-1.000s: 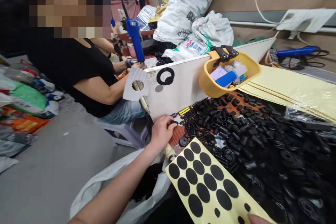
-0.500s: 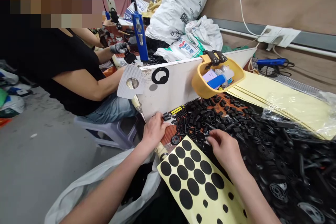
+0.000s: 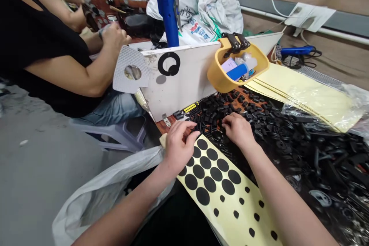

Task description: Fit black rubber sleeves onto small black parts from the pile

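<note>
My left hand (image 3: 179, 147) is above the upper left edge of a pale yellow sheet (image 3: 226, 223) bearing large black round stickers and small dark dots. Its thumb and index finger curve toward each other with a gap between them. My right hand (image 3: 238, 130) reaches into a heap of small black plastic parts (image 3: 271, 138), its fingertips pinched together. Whatever lies between those fingertips is too small or hidden to name. Beside the hands are short black ribbed pieces (image 3: 198, 117) and a pair of yellow strips (image 3: 190, 107).
A white upright panel (image 3: 187, 80) carries a clipped yellow bin (image 3: 219, 78). Behind it hangs a blue electric screwdriver (image 3: 167, 11). Yellow sheets (image 3: 276, 80) lie at the right rear. An open white sack (image 3: 83, 196) sits below left. A co-worker (image 3: 57, 61) sits beyond the panel.
My left hand has drawn back from the panel's foot to the sticker sheet. My right hand stays among the black parts. The view has shifted, and the co-worker's arms have moved.
</note>
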